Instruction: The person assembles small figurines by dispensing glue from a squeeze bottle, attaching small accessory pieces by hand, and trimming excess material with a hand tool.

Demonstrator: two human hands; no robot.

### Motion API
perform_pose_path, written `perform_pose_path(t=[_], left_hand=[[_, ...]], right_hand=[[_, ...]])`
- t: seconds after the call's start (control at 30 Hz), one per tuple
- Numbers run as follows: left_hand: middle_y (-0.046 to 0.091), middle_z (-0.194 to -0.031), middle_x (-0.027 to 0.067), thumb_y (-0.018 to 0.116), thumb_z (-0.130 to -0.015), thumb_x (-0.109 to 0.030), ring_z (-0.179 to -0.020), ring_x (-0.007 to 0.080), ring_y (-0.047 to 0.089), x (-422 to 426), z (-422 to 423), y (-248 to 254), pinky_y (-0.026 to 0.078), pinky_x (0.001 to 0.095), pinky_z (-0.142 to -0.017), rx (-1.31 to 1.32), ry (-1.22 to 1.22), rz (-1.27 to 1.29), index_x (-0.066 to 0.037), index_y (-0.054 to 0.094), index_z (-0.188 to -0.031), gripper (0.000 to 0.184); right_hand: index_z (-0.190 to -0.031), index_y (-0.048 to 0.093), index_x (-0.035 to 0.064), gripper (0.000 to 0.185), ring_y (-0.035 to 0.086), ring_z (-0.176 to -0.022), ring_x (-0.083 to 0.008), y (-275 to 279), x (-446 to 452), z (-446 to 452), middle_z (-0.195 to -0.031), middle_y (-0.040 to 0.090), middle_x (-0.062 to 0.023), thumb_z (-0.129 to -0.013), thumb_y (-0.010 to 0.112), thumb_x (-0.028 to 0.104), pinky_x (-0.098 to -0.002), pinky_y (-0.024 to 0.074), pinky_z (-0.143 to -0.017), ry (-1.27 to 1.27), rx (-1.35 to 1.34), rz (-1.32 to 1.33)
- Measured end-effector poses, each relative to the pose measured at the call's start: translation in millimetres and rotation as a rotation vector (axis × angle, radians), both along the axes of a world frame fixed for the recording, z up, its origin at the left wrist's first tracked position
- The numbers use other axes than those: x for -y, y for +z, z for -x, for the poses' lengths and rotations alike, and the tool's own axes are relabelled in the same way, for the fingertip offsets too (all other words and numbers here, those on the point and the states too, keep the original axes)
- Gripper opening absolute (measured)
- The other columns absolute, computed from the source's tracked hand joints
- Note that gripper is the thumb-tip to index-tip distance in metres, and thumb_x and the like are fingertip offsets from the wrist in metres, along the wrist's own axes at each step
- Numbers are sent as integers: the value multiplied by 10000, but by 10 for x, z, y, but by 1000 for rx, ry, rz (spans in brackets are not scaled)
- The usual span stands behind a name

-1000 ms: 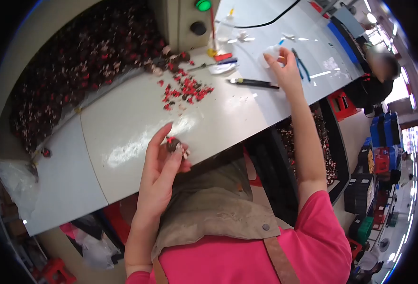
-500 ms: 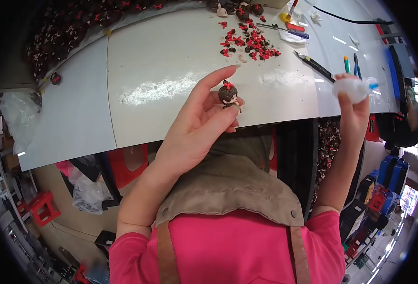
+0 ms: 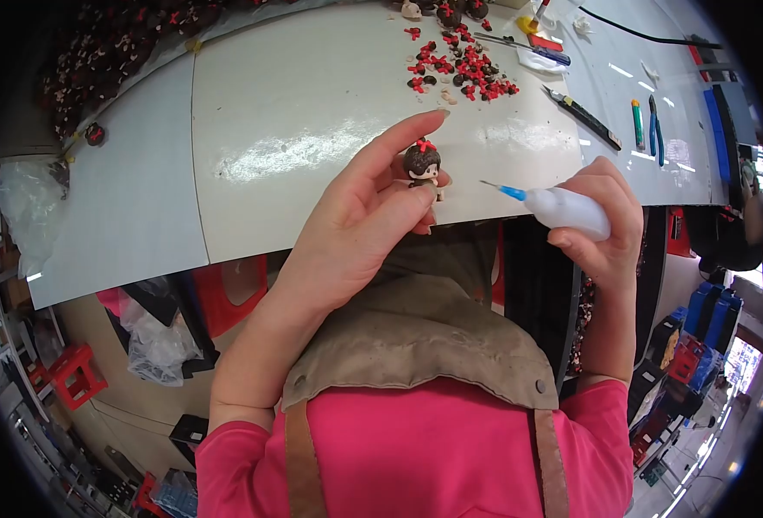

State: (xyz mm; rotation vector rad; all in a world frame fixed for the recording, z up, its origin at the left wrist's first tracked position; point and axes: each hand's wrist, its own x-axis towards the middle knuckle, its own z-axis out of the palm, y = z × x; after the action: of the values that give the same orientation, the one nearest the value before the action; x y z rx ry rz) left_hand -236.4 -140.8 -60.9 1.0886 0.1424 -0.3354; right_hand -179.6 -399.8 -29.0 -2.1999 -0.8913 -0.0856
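A small doll figurine [image 3: 422, 162] with dark brown hair, a pale face and a red bow is held upright near the table's front edge. My left hand [image 3: 360, 216] pinches its lower part between thumb and fingers, the index finger stretched out behind it. To the right, my right hand [image 3: 604, 226] is wrapped round a white squeeze bottle [image 3: 569, 213] with a blue tip and thin needle. The needle points left toward the figurine, with a gap between them.
Small red and dark brown pieces [image 3: 475, 71] lie at the table's back. Nearby are a screwdriver [image 3: 532, 50], a craft knife [image 3: 582, 116], a green tube [image 3: 638, 123] and blue pliers [image 3: 655, 131]. A large heap of dark parts [image 3: 114, 52] fills the back left.
My right hand has picked up the bottle, brought it toward the figurine and turned its tip left. The view has shifted, and the figurine's face now shows.
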Motion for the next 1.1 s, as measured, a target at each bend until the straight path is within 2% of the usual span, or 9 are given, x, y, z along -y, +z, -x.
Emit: perform_pose_path(t=[0.23,1.1], left_hand=[[593,-1085,64,523,-912,-64,-803,69,498,-16,-2,-6,453,231,-777,14,-11,16,-114,407,-1457,559],[571,-1088,71,509,-896,-25,-821,86,497,-46,-9,-51,451,242,-777,42,-41,70,-83,402,-1452,570]], right_hand=[[-882,672,45,402,614,-718,-231,-7,-121,-39,-793,617,-72,-594,884,229,-334,495,-630,22,74,129],[-852,663,57,387,575,-712,-248,17,-228,-89,-763,575,-67,-596,870,261,-362,467,-616,38,102,233]])
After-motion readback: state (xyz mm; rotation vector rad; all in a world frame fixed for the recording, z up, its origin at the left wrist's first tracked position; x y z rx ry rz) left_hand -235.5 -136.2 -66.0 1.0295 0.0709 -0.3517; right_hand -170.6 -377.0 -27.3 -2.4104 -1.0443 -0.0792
